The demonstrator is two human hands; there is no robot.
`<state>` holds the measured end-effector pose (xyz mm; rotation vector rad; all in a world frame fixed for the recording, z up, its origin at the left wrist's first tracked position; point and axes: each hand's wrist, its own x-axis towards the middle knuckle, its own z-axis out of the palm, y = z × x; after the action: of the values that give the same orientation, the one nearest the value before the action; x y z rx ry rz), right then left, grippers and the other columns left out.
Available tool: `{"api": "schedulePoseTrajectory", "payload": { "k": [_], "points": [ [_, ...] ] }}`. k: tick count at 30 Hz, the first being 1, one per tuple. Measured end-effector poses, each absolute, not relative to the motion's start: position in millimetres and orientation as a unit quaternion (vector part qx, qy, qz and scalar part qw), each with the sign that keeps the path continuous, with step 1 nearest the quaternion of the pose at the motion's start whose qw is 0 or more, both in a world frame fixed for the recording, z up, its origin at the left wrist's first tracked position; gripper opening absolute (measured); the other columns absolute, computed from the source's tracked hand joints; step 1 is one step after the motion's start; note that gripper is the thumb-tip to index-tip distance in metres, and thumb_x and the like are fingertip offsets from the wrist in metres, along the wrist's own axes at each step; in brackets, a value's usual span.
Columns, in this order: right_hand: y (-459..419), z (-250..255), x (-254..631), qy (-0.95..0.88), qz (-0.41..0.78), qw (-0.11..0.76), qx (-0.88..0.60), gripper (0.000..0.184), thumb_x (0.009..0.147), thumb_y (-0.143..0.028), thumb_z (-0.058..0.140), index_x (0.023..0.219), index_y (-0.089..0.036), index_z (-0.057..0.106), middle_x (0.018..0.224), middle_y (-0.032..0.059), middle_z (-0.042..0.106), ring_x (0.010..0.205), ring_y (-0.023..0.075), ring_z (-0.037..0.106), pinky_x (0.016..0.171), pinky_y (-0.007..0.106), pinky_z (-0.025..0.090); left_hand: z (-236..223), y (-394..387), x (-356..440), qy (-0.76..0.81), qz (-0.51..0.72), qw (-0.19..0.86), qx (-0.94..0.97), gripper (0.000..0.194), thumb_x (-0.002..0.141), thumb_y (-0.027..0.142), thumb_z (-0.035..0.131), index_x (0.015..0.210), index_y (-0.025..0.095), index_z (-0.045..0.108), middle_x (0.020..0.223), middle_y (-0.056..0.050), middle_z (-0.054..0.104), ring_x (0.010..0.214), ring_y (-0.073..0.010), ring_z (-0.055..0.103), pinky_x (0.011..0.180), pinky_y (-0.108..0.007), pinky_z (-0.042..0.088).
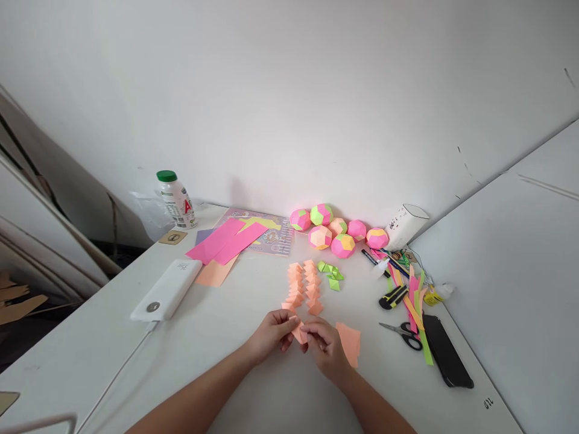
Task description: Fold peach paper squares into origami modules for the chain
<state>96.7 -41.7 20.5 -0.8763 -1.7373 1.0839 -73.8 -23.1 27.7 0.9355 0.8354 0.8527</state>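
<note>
Between my two hands is a small folded piece of orange paper [298,333]. My left hand [272,335] pinches its left side between thumb and fingers. On the other side my right hand [326,345] grips it with the fingertips. Just beyond my hands, two rows of folded orange paper units [313,286] run away from me. A small group of green folded units [332,275] lies to their right. Flat orange paper sheets [349,343] lie beside my right hand, partly covered by it.
Several paper balls [320,237] sit along the wall. Scissors [404,334], a utility knife [393,297], paper strips [414,301] and a black phone [447,352] lie right. Left are a cabled white power bank [167,289], pink paper [226,241] and a green-capped bottle [177,200].
</note>
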Motion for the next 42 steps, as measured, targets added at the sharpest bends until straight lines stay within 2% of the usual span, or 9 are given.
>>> {"api": "schedulePoseTrajectory", "payload": {
  "k": [7, 12, 17, 21, 24, 26, 31, 34, 42],
  "points": [
    [-40.4, 21.3, 97.7, -0.830, 0.199, 0.429, -0.297, 0.034, 0.079, -0.004, 0.045, 0.105, -0.021, 0.057, 0.100, 0.0101, 0.053, 0.089, 0.0203, 0.055, 0.067, 0.031, 0.051, 24.4, -23.1, -73.9, 0.374, 0.365, 0.750, 0.405, 0.036, 0.072, 0.047, 0.064, 0.059, 0.016, 0.052, 0.040, 0.007, 0.048, 0.028, -0.0052, 0.037, 0.034, -0.019, 0.024],
    [-39.5, 23.9, 98.3, -0.843, 0.138, 0.422, -0.304, 0.026, 0.083, -0.006, 0.047, 0.097, -0.023, 0.062, 0.078, 0.0043, 0.054, 0.070, 0.0163, 0.052, 0.057, 0.027, 0.047, 21.7, -24.0, -69.8, 0.380, 0.373, 0.730, 0.429, 0.037, 0.072, 0.048, 0.064, 0.060, 0.016, 0.051, 0.043, 0.006, 0.050, 0.033, -0.0059, 0.040, 0.036, -0.019, 0.028],
    [-37.5, 21.1, 99.0, -0.838, 0.118, 0.433, -0.311, 0.024, 0.083, -0.008, 0.046, 0.095, -0.020, 0.063, 0.071, 0.0035, 0.051, 0.065, 0.0158, 0.049, 0.054, 0.027, 0.044, 24.7, -24.2, -69.5, 0.357, 0.393, 0.738, 0.416, 0.037, 0.076, 0.048, 0.061, 0.062, 0.014, 0.054, 0.051, 0.002, 0.056, 0.040, -0.0083, 0.048, 0.043, -0.021, 0.037],
    [-38.1, 19.3, 99.1, -0.830, 0.160, 0.413, -0.339, 0.021, 0.085, -0.012, 0.044, 0.087, -0.018, 0.065, 0.072, 0.0050, 0.052, 0.066, 0.0162, 0.050, 0.055, 0.028, 0.044, 25.7, -26.9, -69.3, 0.351, 0.372, 0.742, 0.434, 0.035, 0.078, 0.045, 0.060, 0.090, 0.013, 0.061, 0.058, 0.000, 0.061, 0.050, -0.0147, 0.057, 0.050, -0.026, 0.044],
    [-37.8, 20.9, 99.0, -0.809, 0.227, 0.388, -0.379, 0.025, 0.087, -0.017, 0.043, 0.072, -0.017, 0.063, 0.071, 0.0050, 0.051, 0.062, 0.0150, 0.049, 0.054, 0.027, 0.044, 21.0, -30.0, -68.6, 0.373, 0.352, 0.728, 0.455, 0.049, 0.081, 0.047, 0.055, 0.116, 0.012, 0.052, 0.060, -0.001, 0.064, 0.057, -0.0179, 0.060, 0.055, -0.029, 0.046],
    [-36.9, 22.5, 98.8, -0.785, 0.282, 0.379, -0.400, 0.026, 0.086, -0.019, 0.046, 0.065, -0.017, 0.061, 0.070, 0.0045, 0.052, 0.060, 0.0144, 0.050, 0.053, 0.026, 0.044, 17.2, -31.6, -68.7, 0.380, 0.345, 0.719, 0.468, 0.054, 0.083, 0.047, 0.051, 0.123, 0.011, 0.048, 0.063, -0.003, 0.066, 0.059, -0.0181, 0.060, 0.059, -0.031, 0.047],
    [-35.7, 24.5, 98.1, -0.664, 0.476, 0.378, -0.435, 0.012, 0.082, -0.024, 0.055, 0.073, -0.018, 0.059, 0.063, 0.0003, 0.056, 0.057, 0.0146, 0.056, 0.054, 0.027, 0.046, 17.7, -33.0, -69.5, 0.381, 0.327, 0.714, 0.487, 0.051, 0.085, 0.042, 0.048, 0.125, 0.010, 0.047, 0.067, -0.004, 0.066, 0.065, -0.0206, 0.062, 0.062, -0.033, 0.048],
    [-35.5, 24.2, 98.2, -0.587, 0.582, 0.372, -0.423, 0.013, 0.083, -0.029, 0.056, 0.075, -0.018, 0.057, 0.059, -0.0027, 0.056, 0.054, 0.0141, 0.058, 0.056, 0.028, 0.048, 21.8, -33.7, -69.0, 0.388, 0.316, 0.711, 0.493, 0.052, 0.083, 0.039, 0.049, 0.125, 0.008, 0.045, 0.064, -0.004, 0.065, 0.063, -0.0199, 0.060, 0.062, -0.033, 0.047],
    [-33.3, 19.2, 100.5, -0.525, 0.650, 0.373, -0.404, 0.021, 0.076, -0.037, 0.066, 0.078, -0.017, 0.057, 0.058, -0.0036, 0.058, 0.053, 0.0152, 0.060, 0.056, 0.030, 0.049, 19.0, -37.8, -65.6, 0.380, 0.318, 0.697, 0.519, 0.053, 0.084, 0.039, 0.045, 0.126, 0.008, 0.039, 0.061, 0.000, 0.058, 0.056, -0.0167, 0.056, 0.058, -0.030, 0.043]
  ]
}}
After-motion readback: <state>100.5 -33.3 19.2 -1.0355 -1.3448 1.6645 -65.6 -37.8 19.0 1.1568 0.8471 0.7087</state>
